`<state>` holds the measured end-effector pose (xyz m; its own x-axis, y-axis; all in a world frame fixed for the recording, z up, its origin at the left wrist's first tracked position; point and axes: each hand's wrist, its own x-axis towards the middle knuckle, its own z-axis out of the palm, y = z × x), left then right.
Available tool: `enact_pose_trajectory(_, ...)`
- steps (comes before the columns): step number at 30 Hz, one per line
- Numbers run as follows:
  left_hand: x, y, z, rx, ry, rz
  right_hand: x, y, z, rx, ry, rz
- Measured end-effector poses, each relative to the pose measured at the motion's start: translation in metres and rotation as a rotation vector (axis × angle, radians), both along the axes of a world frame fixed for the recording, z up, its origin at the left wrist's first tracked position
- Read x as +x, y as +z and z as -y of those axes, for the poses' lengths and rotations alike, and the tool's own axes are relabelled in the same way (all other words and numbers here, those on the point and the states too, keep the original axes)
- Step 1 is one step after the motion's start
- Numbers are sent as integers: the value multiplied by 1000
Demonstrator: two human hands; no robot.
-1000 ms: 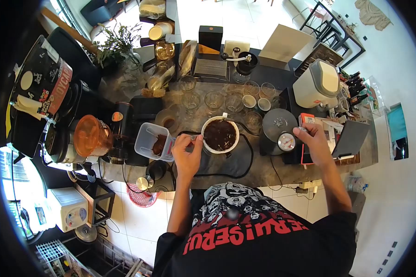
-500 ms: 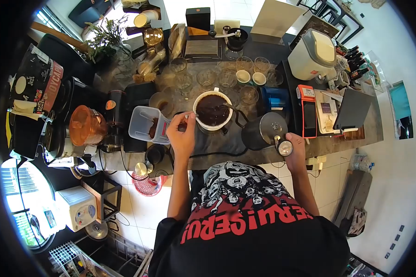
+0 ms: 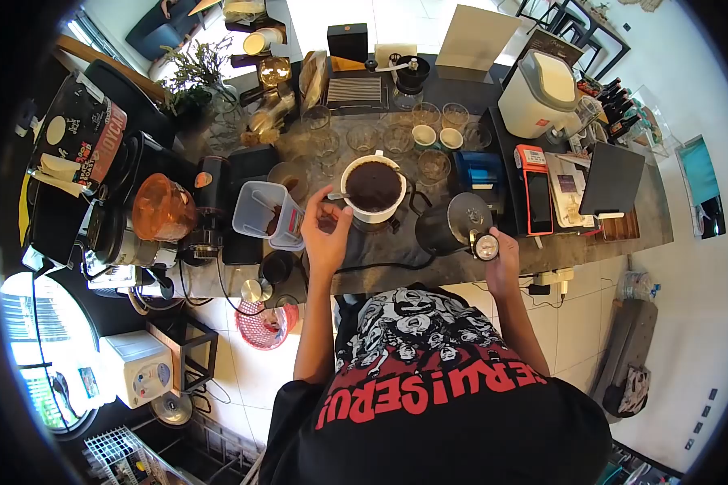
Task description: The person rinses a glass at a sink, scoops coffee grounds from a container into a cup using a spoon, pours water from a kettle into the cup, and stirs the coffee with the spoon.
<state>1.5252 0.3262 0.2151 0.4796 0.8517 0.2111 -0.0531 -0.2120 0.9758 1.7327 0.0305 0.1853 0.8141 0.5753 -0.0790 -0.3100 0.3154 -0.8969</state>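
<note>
My left hand (image 3: 327, 236) is at the left rim of a white coffee dripper (image 3: 367, 215). Thumb and forefinger close around what looks like the thin silver handle of a spoon (image 3: 337, 196), whose far end is hidden. Dark wet coffee grounds (image 3: 373, 187) fill the dripper nearly to its rim. My right hand (image 3: 503, 257) grips the handle of a black gooseneck kettle (image 3: 453, 226), the handle itself mostly hidden by a round dial thermometer (image 3: 486, 247) and the fingers. The kettle is to the right of the dripper, its curved spout beside the rim.
A clear plastic tub (image 3: 255, 212) with brown grounds lies left of my left hand. Several glasses (image 3: 362, 139) and two small cups (image 3: 424, 136) stand behind the dripper. A hand grinder (image 3: 411, 77) is farther back. At right are a card terminal (image 3: 535, 194) and a tablet (image 3: 612, 179).
The kettle has drawn back to the right, its spout leaving the dripper's top. The dripper's dark surface now looks more even and grainy. My left hand has shifted slightly right.
</note>
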Motion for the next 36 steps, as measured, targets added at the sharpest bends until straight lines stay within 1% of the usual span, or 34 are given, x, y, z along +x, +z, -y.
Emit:
enact_pose_trajectory(1, -2, -5, 1, 12, -18, 28, -2, -3, 2, 3, -26, -10)
enact_pose_trajectory(4, -8, -40, 2, -121, -49, 162, -6, -13, 10, -1, -101, -47)
enact_pose_trajectory(8, -16, -70, 5, -137, -15, -17, -18, -10, 7, -79, -173, -59)
enact_pose_trajectory(10, -15, -81, 7, -139, 19, -74, -28, 5, -1, -109, -193, -77)
enact_pose_trajectory(16, -16, -93, 7, -125, 53, -164, -28, -42, 1, -168, -316, -115)
enact_pose_trajectory(20, -17, -98, 10, -14, 71, -313, -29, -55, -2, -149, -324, -107)
enact_pose_trajectory(22, -18, -109, 10, 65, 70, -360, -29, -55, -5, -152, -310, -86)
enact_pose_trajectory(25, -18, -115, 8, 189, 51, -467, -24, -63, -4, -229, -312, -31)
enact_pose_trajectory(28, -15, -107, 12, 269, 39, -473, -25, -68, -4, -235, -303, 33)
enact_pose_trajectory(31, -8, -109, 11, 381, 36, -469, -25, -68, -5, -256, -304, 31)
enact_pose_trajectory(34, -1, -113, 9, 384, 19, -472, -26, -53, 0, -385, -241, 80)
enact_pose_trajectory(36, 3, -115, 6, 376, 11, -461, -24, -52, 3, -447, -173, 179)
